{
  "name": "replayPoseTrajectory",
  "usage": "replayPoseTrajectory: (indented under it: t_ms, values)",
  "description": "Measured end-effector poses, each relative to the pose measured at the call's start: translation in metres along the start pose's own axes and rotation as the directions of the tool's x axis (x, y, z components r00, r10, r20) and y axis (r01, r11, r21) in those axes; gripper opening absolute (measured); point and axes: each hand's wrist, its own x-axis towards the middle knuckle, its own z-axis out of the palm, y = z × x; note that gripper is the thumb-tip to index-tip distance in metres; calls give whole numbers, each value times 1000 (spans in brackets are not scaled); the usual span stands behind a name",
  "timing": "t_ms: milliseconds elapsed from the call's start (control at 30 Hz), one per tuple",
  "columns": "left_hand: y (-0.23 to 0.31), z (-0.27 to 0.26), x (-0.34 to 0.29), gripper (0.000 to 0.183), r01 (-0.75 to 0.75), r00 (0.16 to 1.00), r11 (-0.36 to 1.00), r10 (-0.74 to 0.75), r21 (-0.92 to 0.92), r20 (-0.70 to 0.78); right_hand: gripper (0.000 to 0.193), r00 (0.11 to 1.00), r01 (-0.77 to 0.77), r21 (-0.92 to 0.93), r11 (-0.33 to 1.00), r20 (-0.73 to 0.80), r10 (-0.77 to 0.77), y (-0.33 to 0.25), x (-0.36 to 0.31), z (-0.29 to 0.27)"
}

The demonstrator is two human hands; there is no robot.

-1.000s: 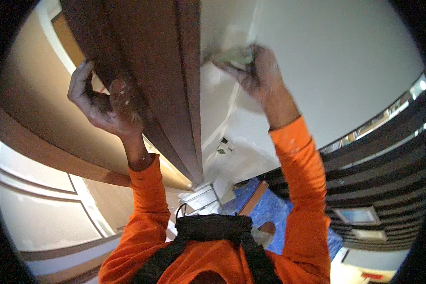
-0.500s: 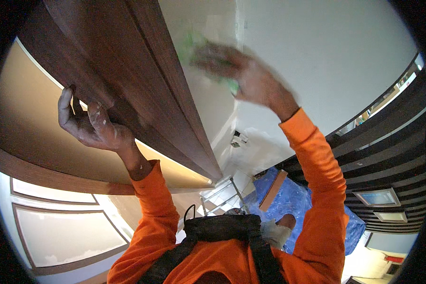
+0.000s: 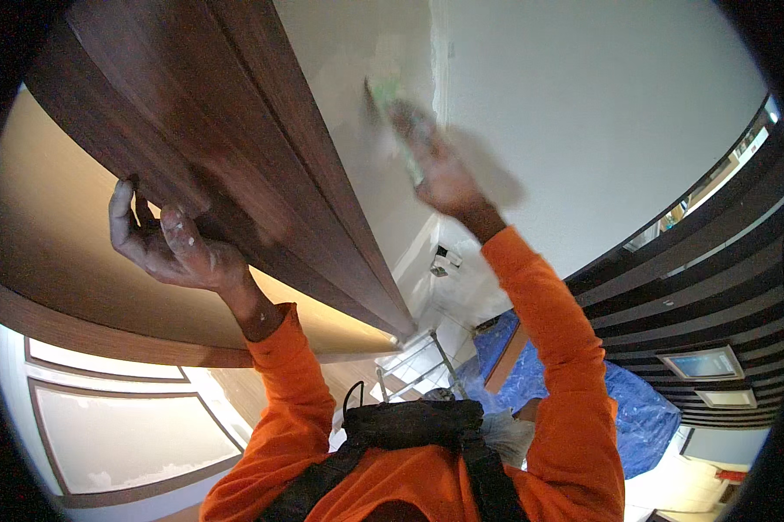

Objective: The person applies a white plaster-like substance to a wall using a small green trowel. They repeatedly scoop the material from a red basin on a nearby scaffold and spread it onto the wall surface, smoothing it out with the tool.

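Note:
My left hand (image 3: 179,248) is at the edge of a dark brown wooden panel (image 3: 235,148), its fingers curled against that edge and its thumb apart; white specks mark the skin. Up on the pale grey wall (image 3: 348,43), my right hand (image 3: 435,161) is closed around a flat green pad (image 3: 386,90). Motion blurs both the pad and the fingers, so its exact kind cannot be made out. The pad is at the narrow wall strip between the wood and a white corner line, and whether it touches the wall is unclear.
Below stand a metal frame with rungs (image 3: 421,365) and a blue plastic sheet (image 3: 640,426) bearing a wooden board (image 3: 505,358). A wall socket (image 3: 444,261) sits low near the corner. Black-striped wall (image 3: 670,322) runs along the right, and a cream panel (image 3: 53,235) lies left.
My right hand has swung down and slightly inward, with the green pad still in it and now more upright. My left hand stays at the panel edge, and the view has shifted slightly.

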Motion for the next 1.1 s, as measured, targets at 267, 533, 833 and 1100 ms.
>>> replayPoseTrajectory:
  t_ms: [267,533,833,1100]
  values:
    - [0,-1,-9,53,-34,999,999,34,39,-15,61,880,-405,362,839,-94,465,17,-81,51]
    - [-8,-7,-22,48,-53,998,998,53,-33,-23,39,643,-405,908,-110,368,672,-13,90,-74]
    - [-18,-11,-20,59,-135,991,987,133,-91,-35,37,989,-60,-7,998,-136,58,4,111,-113]
    - [-23,-14,-21,60,-293,956,949,293,118,23,59,952,2,-55,998,307,15,37,-94,18]
